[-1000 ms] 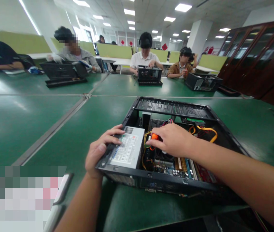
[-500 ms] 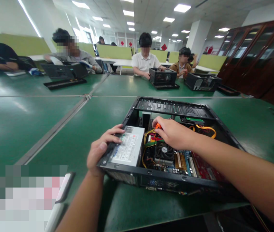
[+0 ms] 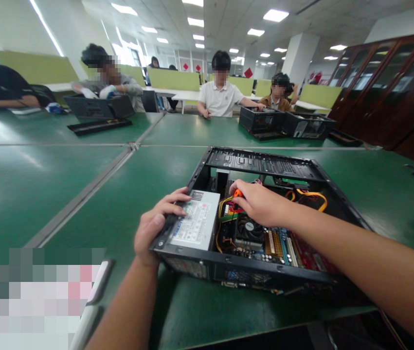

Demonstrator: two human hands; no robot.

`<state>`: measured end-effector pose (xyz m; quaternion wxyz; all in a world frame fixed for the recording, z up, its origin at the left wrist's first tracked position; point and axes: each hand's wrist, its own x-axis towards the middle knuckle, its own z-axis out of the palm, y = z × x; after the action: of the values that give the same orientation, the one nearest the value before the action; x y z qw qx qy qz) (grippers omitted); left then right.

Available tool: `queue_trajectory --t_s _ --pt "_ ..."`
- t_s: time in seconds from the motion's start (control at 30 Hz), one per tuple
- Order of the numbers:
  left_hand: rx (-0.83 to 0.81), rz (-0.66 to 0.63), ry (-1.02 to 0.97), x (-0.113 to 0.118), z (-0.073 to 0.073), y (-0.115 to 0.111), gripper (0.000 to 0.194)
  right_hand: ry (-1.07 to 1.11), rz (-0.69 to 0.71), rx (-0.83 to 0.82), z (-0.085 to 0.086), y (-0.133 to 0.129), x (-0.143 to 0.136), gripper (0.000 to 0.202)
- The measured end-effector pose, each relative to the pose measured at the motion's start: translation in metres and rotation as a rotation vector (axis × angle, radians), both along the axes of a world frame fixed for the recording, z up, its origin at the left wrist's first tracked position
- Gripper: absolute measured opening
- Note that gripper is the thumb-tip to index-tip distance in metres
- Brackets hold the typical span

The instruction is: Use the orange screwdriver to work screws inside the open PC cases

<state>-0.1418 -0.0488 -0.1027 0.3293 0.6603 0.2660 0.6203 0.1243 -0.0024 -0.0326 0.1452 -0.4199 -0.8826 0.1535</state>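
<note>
An opened black computer case (image 3: 228, 260) lies on its side in front of me. My left hand (image 3: 155, 226) rests over its left edge, fingers stretched flat onto the silver power supply (image 3: 196, 221). Inside the case, my right hand (image 3: 256, 200) is closed around an orange-handled screwdriver (image 3: 238, 193); most of the tool is hidden by the fingers, and its tip cannot be made out. Just below that hand sits the black CPU fan (image 3: 249, 227). Yellow cables run beside the power supply, and a yellow ribbon-like cable (image 3: 316, 193) loops at the right.
The case stands on a green table (image 3: 93, 204) with a metal-edged seam. Across it, several people work at other black cases (image 3: 95, 108), (image 3: 309, 125). A pixelated pale object (image 3: 42, 301) lies at lower left. Dark wooden cabinets (image 3: 392, 87) line the right wall.
Both my hands stay almost in place, the right one still on the screwdriver. Across the table, the person in white has shifted a case to the right, and another person's gloved hands have moved.
</note>
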Motion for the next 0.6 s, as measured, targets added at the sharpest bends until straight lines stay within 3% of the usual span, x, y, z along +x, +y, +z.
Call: queue_trajectory --t_s 0.27,0.33,0.4,0.5,0.6 --pt "-0.014 0.015 0.006 0.002 0.0 0.001 0.037 -0.129 -0.117 0.114 -0.007 0.005 -0.004 0.031" --pt "-0.01 0.021 0.011 0.001 0.0 0.003 0.036 -0.031 -0.053 0.027 -0.01 0.008 -0.002 0.02" --pt "-0.017 0.024 0.048 -0.003 0.007 0.004 0.036 0.132 0.029 -0.099 -0.004 0.008 -0.001 0.029" --pt "-0.131 0.035 0.233 -0.011 0.038 0.0 0.038 0.5 0.083 -0.16 0.035 -0.005 0.007 0.036" --pt "-0.325 0.162 0.645 -0.002 0.087 -0.012 0.037 0.905 0.104 -0.07 0.092 -0.045 0.04 0.035"
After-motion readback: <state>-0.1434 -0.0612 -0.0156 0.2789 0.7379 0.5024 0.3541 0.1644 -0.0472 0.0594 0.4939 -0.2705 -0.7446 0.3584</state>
